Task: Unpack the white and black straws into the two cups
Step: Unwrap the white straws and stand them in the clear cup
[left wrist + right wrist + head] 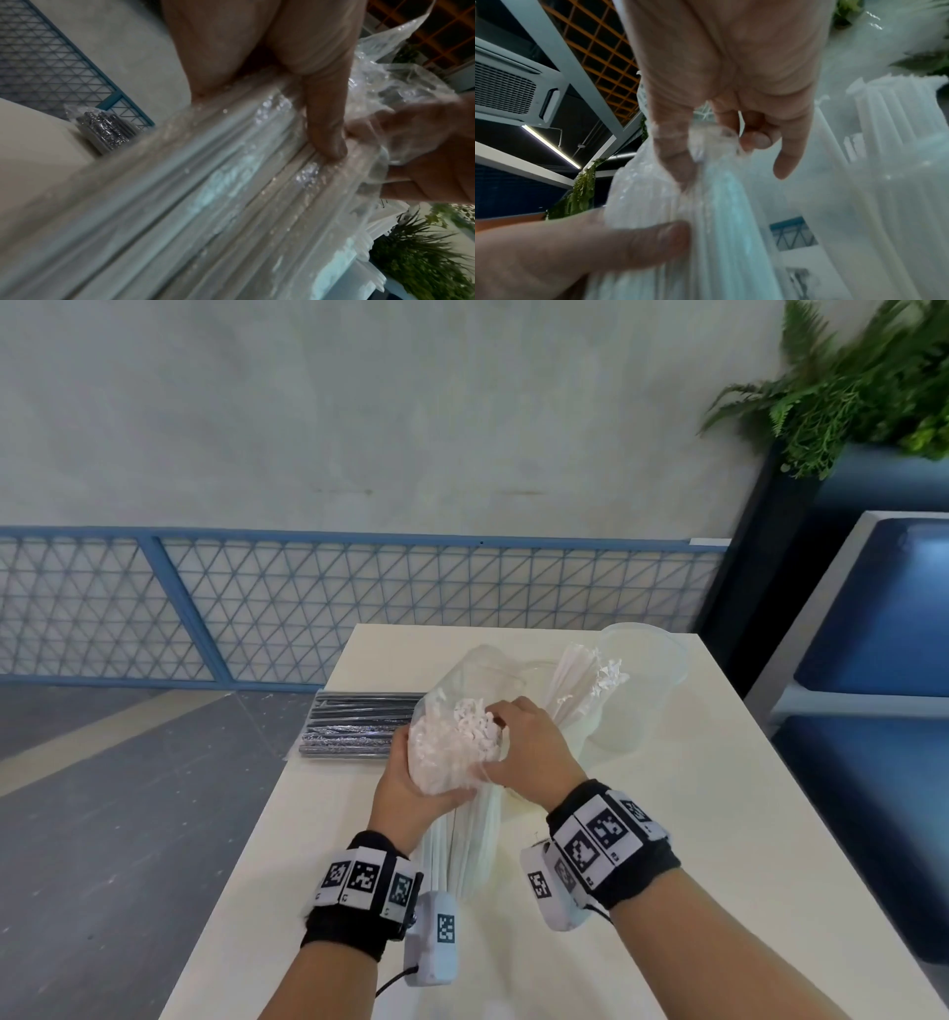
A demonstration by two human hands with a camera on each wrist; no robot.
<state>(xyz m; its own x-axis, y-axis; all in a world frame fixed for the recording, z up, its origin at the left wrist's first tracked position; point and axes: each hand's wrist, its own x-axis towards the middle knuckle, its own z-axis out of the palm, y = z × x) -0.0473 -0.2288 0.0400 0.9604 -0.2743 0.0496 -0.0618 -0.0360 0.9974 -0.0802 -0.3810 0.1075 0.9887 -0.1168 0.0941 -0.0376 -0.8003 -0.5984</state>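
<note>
A clear plastic bag of white straws [452, 747] is held upright over the white table [693, 839]. My left hand [405, 793] grips the bundle from the left, its thumb [326, 125] pressed on the wrapped white straws [231, 182]. My right hand [529, 752] pinches the loose plastic at the bag's top [706, 146]. Another bunch of white straws [580, 690] stands just behind the bag, out of its wrapper. A clear cup [642, 685] stands at the back right. A sealed pack of black straws [359, 726] lies at the table's left edge. I cannot make out a second cup behind the bag.
The table's left edge drops to grey floor. A blue mesh railing [359, 608] runs behind the table. A blue padded seat [873, 634] and a green plant [862, 387] stand on the right.
</note>
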